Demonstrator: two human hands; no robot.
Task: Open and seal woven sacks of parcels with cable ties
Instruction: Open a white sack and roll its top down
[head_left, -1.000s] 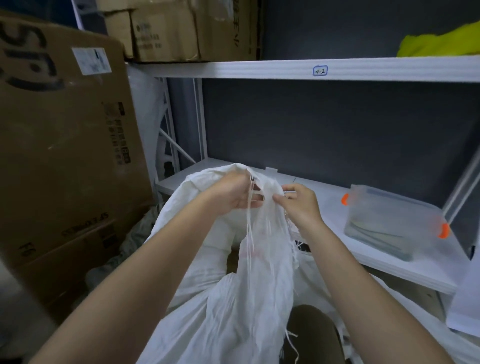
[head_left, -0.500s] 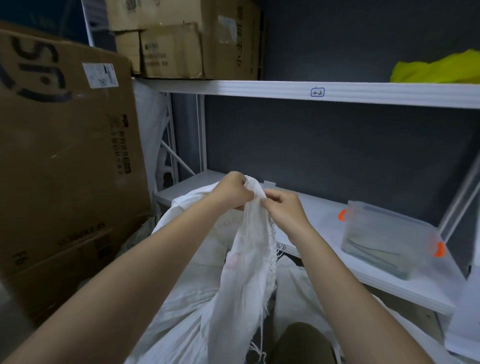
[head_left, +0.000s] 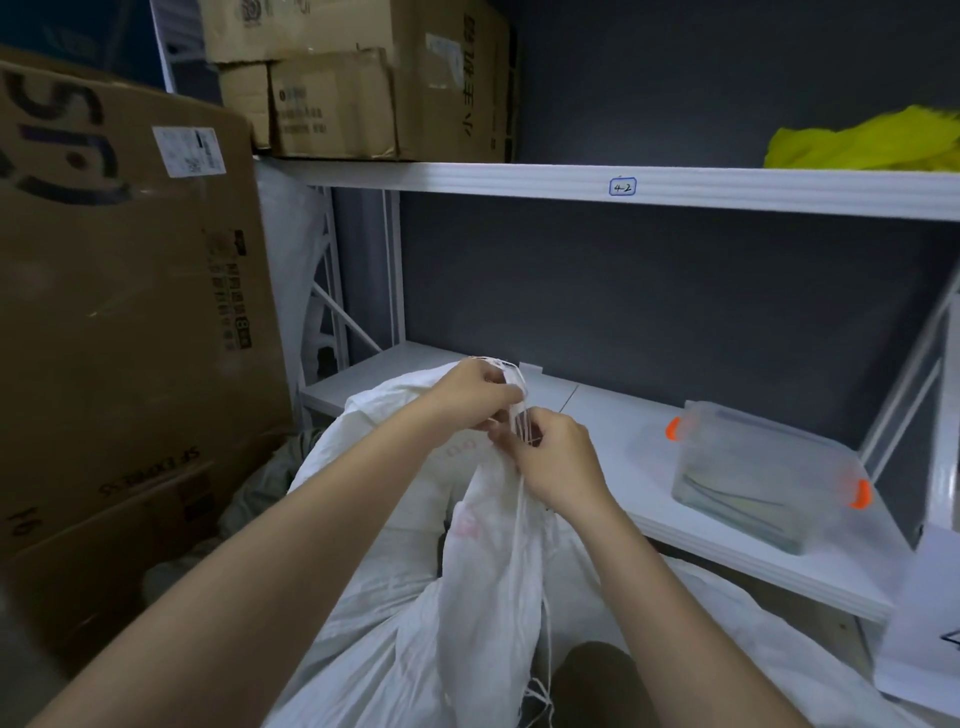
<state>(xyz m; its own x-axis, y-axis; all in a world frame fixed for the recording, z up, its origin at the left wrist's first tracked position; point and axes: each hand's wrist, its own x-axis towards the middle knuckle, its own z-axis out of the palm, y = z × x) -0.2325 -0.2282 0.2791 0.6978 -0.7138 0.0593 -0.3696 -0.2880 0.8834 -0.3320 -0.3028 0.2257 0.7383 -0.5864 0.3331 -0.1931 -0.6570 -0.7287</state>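
Centrally, one white woven sack (head_left: 483, 597), its gathered mouth raised before a white metal shelf (head_left: 613, 415); left hand (head_left: 475, 389) clenched round the bunched top, right hand (head_left: 558, 460) pinching loose threads just below. Lower shelf board: clear plastic box (head_left: 763, 478), orange clips. Upper shelf: cardboard boxes (head_left: 353, 78), yellow fabric (head_left: 867, 143). Left: large cardboard carton (head_left: 119, 312). Backdrop: dark grey wall (head_left: 675, 301).

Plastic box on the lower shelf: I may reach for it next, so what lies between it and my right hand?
Only bare white shelf lies between the right hand and the plastic box, in the head view.
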